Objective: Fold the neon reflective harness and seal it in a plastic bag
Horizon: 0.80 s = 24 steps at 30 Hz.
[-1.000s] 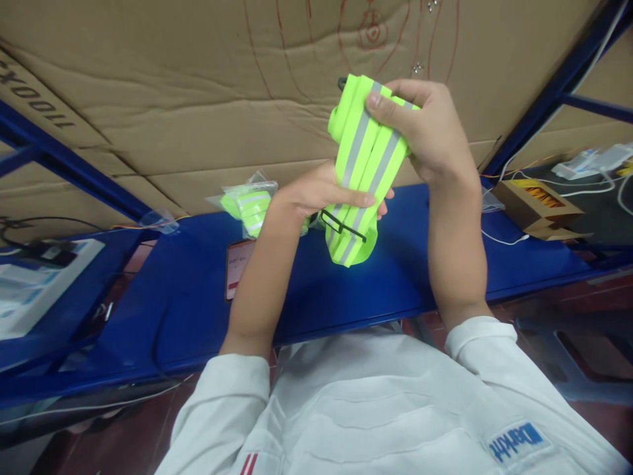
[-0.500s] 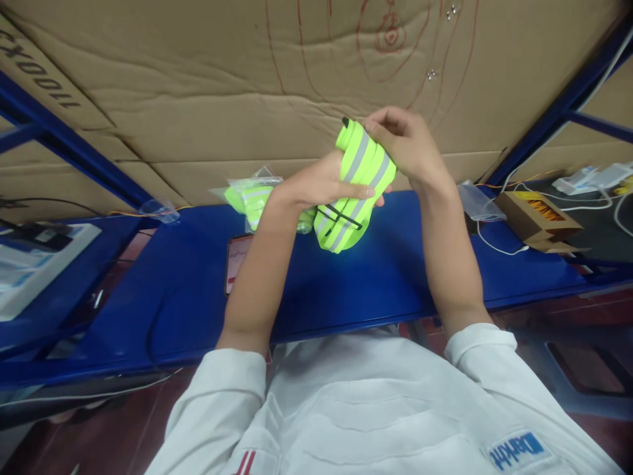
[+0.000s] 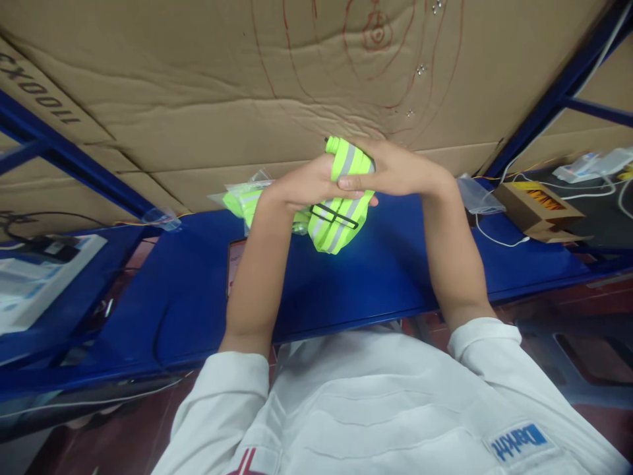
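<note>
Neon-yellow strap bundle (image 3: 341,227) with grey stripes held over the blue tabletop (image 3: 370,284), in front of the cardboard panel (image 3: 198,99). Left hand (image 3: 321,181) closed around its middle, thumb across the front. Right hand (image 3: 390,166) grips the upper right side, thumb over the front against the left thumb; other fingers mostly hidden. Black buckle (image 3: 353,225) crosses the lower part. Clear bag (image 3: 242,201) with similar yellow material and a phone (image 3: 234,260) sit left, both partly behind the left forearm (image 3: 257,284).

single head-worn view, looking forward and down over the hands (image 3: 399,169), fairly close, cardboard wall (image 3: 188,79) beyond
</note>
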{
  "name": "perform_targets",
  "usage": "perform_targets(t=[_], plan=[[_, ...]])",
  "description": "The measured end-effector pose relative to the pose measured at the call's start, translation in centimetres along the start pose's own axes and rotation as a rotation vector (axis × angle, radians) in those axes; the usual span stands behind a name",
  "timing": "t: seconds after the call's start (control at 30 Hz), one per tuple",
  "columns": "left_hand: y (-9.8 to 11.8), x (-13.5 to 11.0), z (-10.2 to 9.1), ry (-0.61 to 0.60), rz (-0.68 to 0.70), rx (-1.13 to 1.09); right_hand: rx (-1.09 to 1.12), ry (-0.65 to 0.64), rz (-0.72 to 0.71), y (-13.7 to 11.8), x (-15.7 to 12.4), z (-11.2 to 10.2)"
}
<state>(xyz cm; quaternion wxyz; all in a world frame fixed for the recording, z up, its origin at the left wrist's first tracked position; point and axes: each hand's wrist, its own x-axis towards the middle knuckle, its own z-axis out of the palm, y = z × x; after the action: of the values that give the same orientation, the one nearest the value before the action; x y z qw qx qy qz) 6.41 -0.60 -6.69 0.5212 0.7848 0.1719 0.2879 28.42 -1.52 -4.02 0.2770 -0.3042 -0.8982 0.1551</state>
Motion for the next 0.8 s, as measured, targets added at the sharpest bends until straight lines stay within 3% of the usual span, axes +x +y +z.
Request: perform_targets(t=[0.23,0.4,0.57,0.67,0.73,0.8], plan=[[0.0,0.1,0.2,0.004,-0.063,-0.068,-0.023,0.049,0.02,0.8,0.2,0.2],[-0.3,0.1,-0.8,-0.011,-0.075,0.157,-0.062,0.082,-0.01,2.0,0.5,0.8],[-0.4,0.1,-1.4,0.0,0.127,0.433,0.05,-0.084,-0.088,1.3,0.5,0.5],[-0.6,0.3,-1.6,0.011,0.241,0.564,0.059,-0.061,-0.084,1.1,0.5,0.2],[-0.9,0.3,-1.7,0.004,0.245,0.543,0.036,-0.025,-0.062,1.2,0.5,0.2],[-1.2,0.2,-1.9,-0.028,0.164,0.485,-0.005,-0.011,-0.021,1.2,0.4,0.5]])
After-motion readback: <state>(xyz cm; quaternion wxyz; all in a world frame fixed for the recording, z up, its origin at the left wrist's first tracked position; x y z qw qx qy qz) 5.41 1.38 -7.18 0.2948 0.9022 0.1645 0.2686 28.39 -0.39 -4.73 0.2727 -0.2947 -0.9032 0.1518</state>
